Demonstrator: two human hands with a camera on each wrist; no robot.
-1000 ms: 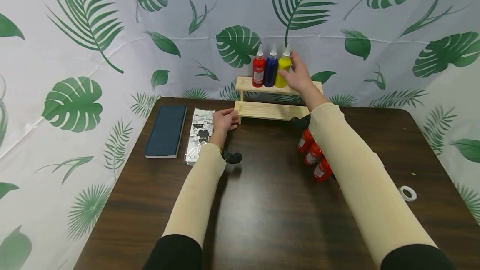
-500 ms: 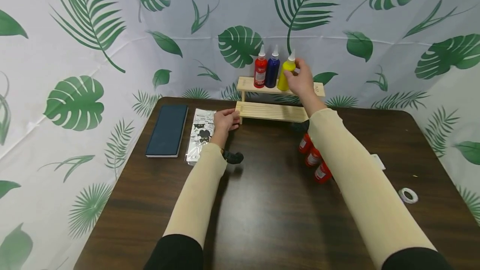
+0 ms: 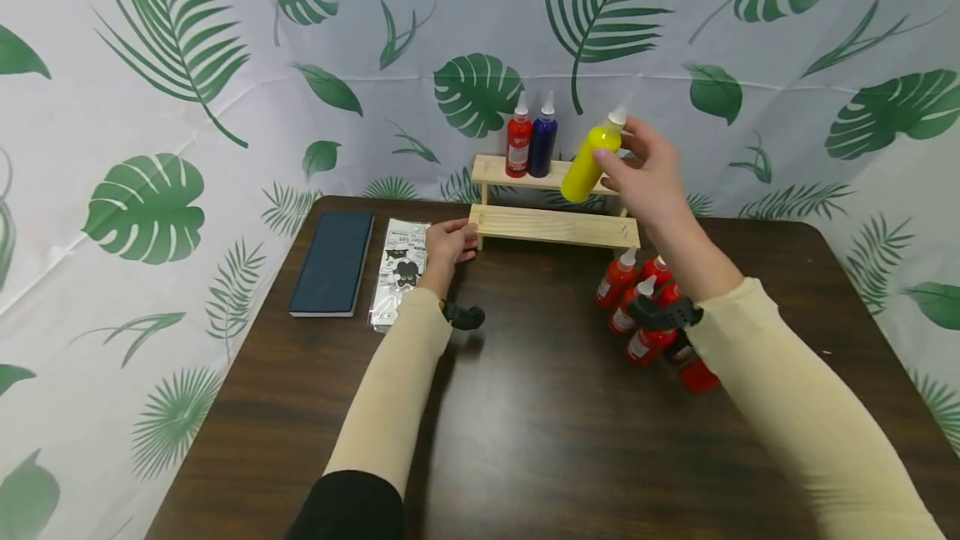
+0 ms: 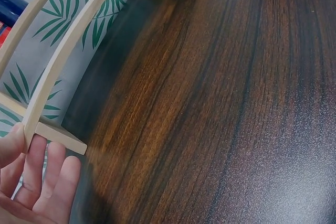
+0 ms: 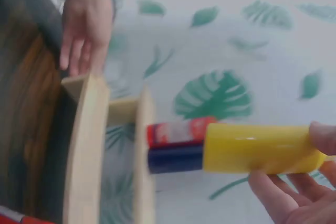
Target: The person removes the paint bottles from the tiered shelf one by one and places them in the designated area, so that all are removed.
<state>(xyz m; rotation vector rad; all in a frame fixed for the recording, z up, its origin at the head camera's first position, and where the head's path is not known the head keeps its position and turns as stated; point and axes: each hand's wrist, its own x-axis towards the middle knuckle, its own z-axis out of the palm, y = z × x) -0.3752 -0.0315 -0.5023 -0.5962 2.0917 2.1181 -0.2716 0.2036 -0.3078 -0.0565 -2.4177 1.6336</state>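
A yellow squeeze bottle with a white pointed cap tilts in the air in front of the upper shelf. My right hand grips it near its neck, and the right wrist view shows the bottle between thumb and fingers. On the upper tier of the two-step wooden rack, a red bottle and a dark blue bottle stand side by side. My left hand holds the left end of the lower tier, thumb above and fingers beneath in the left wrist view.
Several red bottles stand in a group on the table under my right forearm, partly hidden. A dark blue notebook and a packaged ruler set lie at the left. Behind the rack hangs a leaf-print cloth.
My right hand has taken hold of the yellow bottle, lifted it off the upper shelf and brought it right and toward me, tilting it. The left hand stays on the rack.
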